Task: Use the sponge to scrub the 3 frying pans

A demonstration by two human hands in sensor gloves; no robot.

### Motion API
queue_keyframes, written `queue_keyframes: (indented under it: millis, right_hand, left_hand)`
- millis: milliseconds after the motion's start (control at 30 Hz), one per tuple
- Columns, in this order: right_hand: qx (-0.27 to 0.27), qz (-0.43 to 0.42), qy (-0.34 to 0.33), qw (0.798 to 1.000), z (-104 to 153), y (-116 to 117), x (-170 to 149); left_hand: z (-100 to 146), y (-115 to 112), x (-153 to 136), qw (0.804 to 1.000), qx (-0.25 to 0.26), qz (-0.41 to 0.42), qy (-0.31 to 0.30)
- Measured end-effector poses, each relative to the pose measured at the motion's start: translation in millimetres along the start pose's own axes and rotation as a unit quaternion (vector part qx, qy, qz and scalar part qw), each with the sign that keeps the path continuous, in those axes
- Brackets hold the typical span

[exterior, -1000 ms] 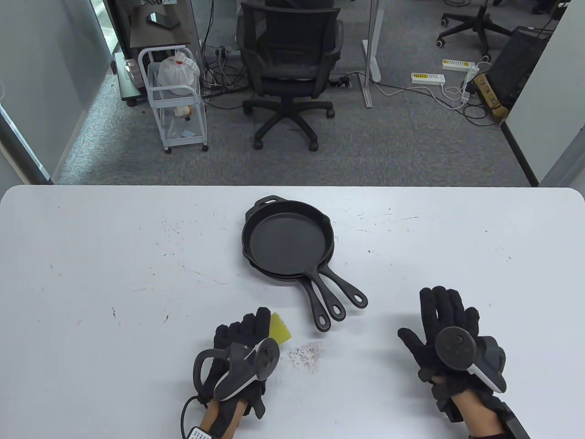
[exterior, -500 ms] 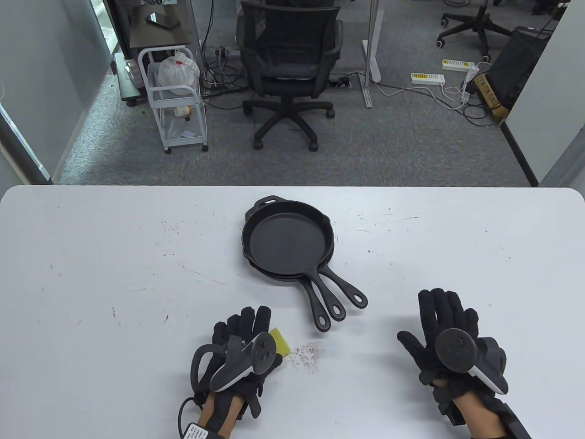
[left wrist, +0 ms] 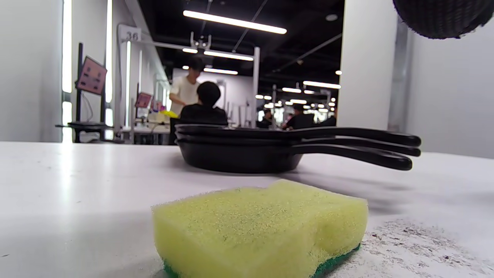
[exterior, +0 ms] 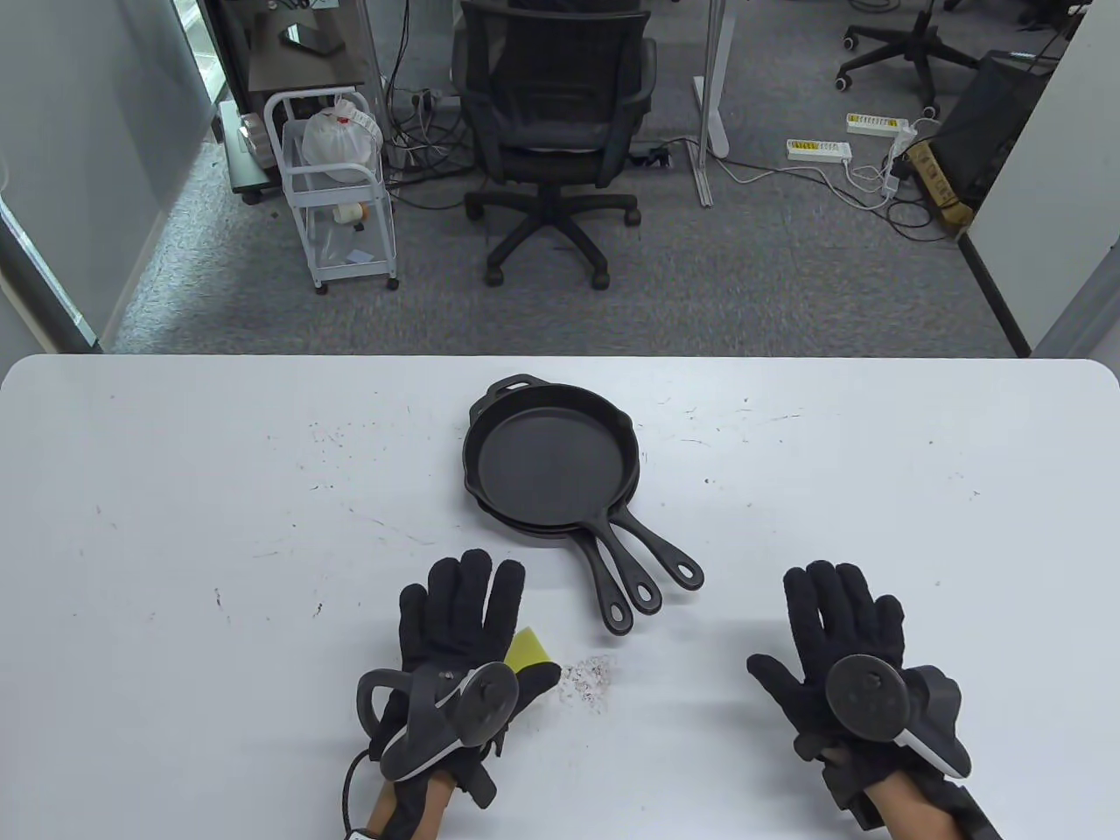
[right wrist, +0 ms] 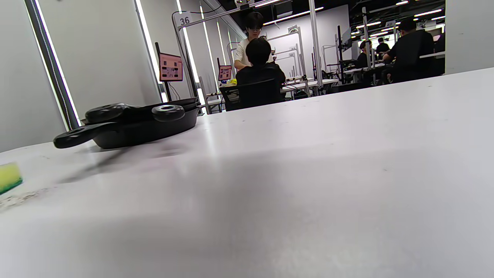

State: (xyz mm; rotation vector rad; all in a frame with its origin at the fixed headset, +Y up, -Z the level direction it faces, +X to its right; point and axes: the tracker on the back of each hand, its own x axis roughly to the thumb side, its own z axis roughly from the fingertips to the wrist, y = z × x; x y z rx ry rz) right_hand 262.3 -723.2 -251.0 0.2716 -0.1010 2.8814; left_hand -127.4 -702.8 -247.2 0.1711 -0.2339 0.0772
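Observation:
Three black cast-iron frying pans (exterior: 549, 459) sit nested in one stack mid-table, their handles fanned toward the near right. The stack also shows in the left wrist view (left wrist: 239, 154) and the right wrist view (right wrist: 146, 123). A yellow sponge with a green underside (exterior: 528, 649) lies flat on the table (left wrist: 262, 227), partly under my left hand (exterior: 464, 604). That hand's fingers are straight and spread over the sponge without gripping it. My right hand (exterior: 836, 612) is flat and open near the front right, holding nothing.
A patch of dark crumbs (exterior: 588, 678) lies just right of the sponge. The white table (exterior: 175, 525) carries scattered specks. Beyond its far edge stand an office chair (exterior: 551, 131) and a small white cart (exterior: 337, 192).
My left hand's curled fingers have straightened and stretched forward, letting go of the sponge, which shifted slightly nearer. My right hand drifted a little left and back.

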Motion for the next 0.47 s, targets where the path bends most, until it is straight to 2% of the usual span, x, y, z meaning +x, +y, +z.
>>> queue_keyframes:
  millis: [467]
  right_hand:
    - [0.003, -0.005, 0.006, 1.0, 1.7, -1.3, 1.1]
  left_hand:
    - [0.1, -0.7, 0.4, 1.0, 0.005, -0.007, 0.002]
